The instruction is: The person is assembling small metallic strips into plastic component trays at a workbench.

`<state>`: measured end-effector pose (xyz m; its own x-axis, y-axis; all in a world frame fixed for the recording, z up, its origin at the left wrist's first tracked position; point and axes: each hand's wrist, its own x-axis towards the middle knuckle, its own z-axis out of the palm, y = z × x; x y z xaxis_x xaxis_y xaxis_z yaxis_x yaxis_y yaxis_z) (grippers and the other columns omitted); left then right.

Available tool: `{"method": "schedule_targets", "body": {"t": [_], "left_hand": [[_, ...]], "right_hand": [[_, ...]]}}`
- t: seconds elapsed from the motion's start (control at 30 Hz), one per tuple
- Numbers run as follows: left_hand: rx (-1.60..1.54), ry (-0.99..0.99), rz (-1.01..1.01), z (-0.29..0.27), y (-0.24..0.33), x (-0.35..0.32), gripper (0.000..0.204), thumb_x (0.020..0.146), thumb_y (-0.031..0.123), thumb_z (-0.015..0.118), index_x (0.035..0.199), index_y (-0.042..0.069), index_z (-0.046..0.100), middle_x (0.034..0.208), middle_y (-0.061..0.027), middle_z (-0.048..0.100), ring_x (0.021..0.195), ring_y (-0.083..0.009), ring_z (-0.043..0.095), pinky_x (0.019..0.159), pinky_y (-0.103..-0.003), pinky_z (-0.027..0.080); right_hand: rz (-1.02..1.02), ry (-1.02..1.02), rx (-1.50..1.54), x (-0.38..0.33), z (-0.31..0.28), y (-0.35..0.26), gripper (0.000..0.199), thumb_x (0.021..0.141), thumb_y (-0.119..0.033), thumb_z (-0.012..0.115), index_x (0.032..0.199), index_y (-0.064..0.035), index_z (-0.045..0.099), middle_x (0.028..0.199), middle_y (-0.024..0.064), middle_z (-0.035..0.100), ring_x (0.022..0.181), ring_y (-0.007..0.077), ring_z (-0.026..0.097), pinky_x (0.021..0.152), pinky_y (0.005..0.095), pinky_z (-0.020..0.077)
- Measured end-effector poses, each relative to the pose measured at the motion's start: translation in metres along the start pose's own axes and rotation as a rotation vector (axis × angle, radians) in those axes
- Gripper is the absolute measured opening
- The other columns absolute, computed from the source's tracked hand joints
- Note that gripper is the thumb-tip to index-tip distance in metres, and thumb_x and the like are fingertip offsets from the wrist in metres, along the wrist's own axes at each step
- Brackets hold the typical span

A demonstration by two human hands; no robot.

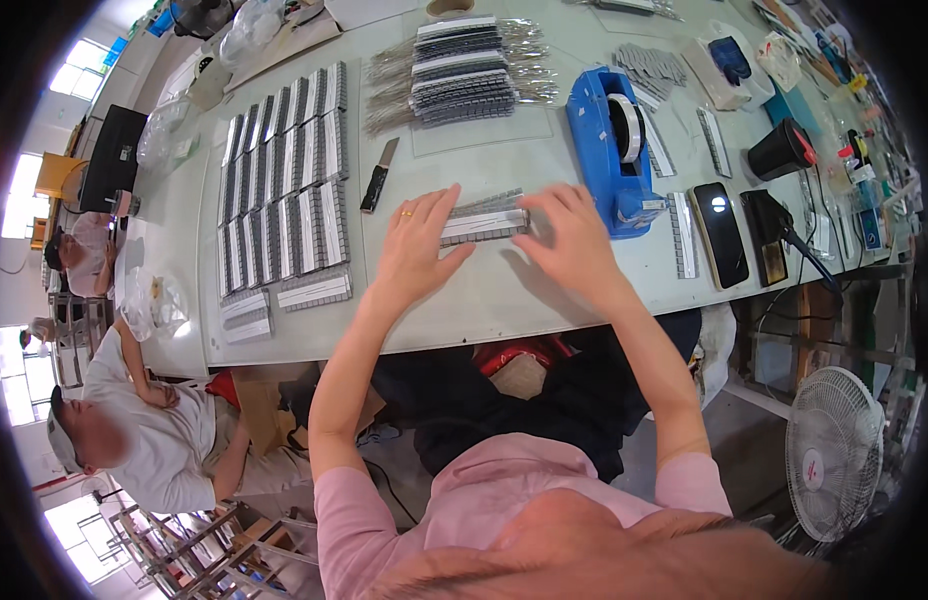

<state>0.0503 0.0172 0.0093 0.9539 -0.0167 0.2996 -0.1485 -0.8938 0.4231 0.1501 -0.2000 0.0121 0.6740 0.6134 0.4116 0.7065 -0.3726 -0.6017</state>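
Between my hands, just above or on the pale tabletop (384,300), lies a short grey ridged strip bundle (484,225) with a white band along its length. My left hand (419,245) grips its left end, thumb on the near edge and fingers on the far side. At the right end, my right hand (572,240), slightly blurred, pinches it between thumb and fingertips. Behind my left hand lies a utility knife (377,182) with its blade out. A blue tape dispenser (602,150) with a roll stands just beyond my right hand.
Rows of similar grey and white strips (284,190) cover the left. Stacked strips with wire-like ends (462,75) lie at the back. To the right are a phone (719,235), a black cup (781,150) and a fan (834,455). Another person (154,430) sits at lower left.
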Motion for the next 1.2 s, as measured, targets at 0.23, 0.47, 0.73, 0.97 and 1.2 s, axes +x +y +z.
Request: {"method": "schedule_targets", "body": {"t": [0.23, 0.47, 0.73, 0.97, 1.2], "left_hand": [[-0.047, -0.028, -0.093, 0.004, -0.012, -0.008, 0.066, 0.074, 0.018, 0.074, 0.133, 0.003, 0.049, 0.114, -0.0154, 0.058, 0.106, -0.0345, 0.052, 0.095, -0.045, 0.040], [-0.009, -0.072, -0.119, 0.003, -0.005, -0.008, 0.065, 0.074, 0.015, 0.074, 0.133, 0.007, 0.050, 0.110, -0.0139, 0.056, 0.103, -0.0335, 0.053, 0.091, -0.043, 0.042], [-0.083, 0.024, -0.082, -0.003, 0.019, -0.029, 0.071, 0.074, 0.008, 0.073, 0.140, 0.010, 0.045, 0.115, -0.0155, 0.054, 0.100, -0.0330, 0.056, 0.087, -0.042, 0.045], [-0.175, 0.104, -0.177, -0.002, 0.021, -0.055, 0.063, 0.077, 0.004, 0.070, 0.136, 0.009, 0.050, 0.101, -0.0122, 0.061, 0.095, -0.0298, 0.058, 0.086, -0.040, 0.046], [-0.233, 0.106, -0.193, 0.000, 0.028, -0.071, 0.055, 0.079, 0.003, 0.068, 0.132, 0.007, 0.054, 0.096, -0.0124, 0.062, 0.090, -0.0304, 0.059, 0.082, -0.039, 0.047]], "right_hand": [[0.089, -0.543, -0.165, 0.067, 0.030, 0.009, 0.056, 0.054, -0.036, 0.084, 0.102, -0.0122, 0.065, 0.107, 0.0069, 0.058, 0.108, 0.0291, 0.046, 0.092, 0.0411, 0.0389], [0.054, -0.674, -0.367, 0.068, 0.028, -0.007, 0.049, 0.054, -0.033, 0.085, 0.094, -0.0138, 0.063, 0.099, 0.0044, 0.061, 0.104, 0.0252, 0.049, 0.088, 0.0392, 0.0345], [-0.052, -0.491, -0.367, 0.037, 0.024, -0.017, 0.031, 0.063, -0.023, 0.080, 0.089, -0.0141, 0.064, 0.081, 0.0021, 0.065, 0.091, 0.0233, 0.055, 0.085, 0.0385, 0.0327], [-0.168, -0.403, -0.377, 0.006, 0.018, -0.023, 0.015, 0.067, -0.019, 0.075, 0.079, -0.0111, 0.070, 0.079, 0.0024, 0.064, 0.089, 0.0219, 0.054, 0.085, 0.0390, 0.0346], [-0.181, -0.442, -0.354, -0.007, 0.015, -0.029, 0.020, 0.069, -0.018, 0.074, 0.087, -0.0114, 0.068, 0.080, 0.0030, 0.064, 0.089, 0.0223, 0.054, 0.085, 0.0391, 0.0349]]}}
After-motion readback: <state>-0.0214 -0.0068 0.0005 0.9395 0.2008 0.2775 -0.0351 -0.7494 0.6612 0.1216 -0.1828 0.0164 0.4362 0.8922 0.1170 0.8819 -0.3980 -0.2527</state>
